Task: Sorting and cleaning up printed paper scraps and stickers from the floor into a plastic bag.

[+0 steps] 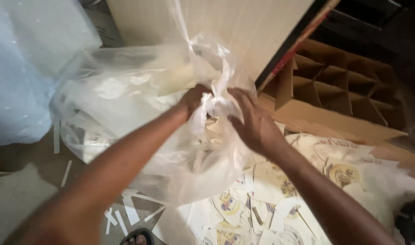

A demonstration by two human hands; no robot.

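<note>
Head view: clear plastic bag (125,104), neck gathered. Left hand (194,100) fingers clamped on its twisted neck; right hand (252,122), fingers apart, steadies alongside. Printed paper cutouts (243,208) below bag.

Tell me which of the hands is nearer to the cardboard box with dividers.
Right. The right hand rests open against the clear plastic bag, on the side facing the divided cardboard box. The left hand grips the bag's bunched neck farther from it.
</note>
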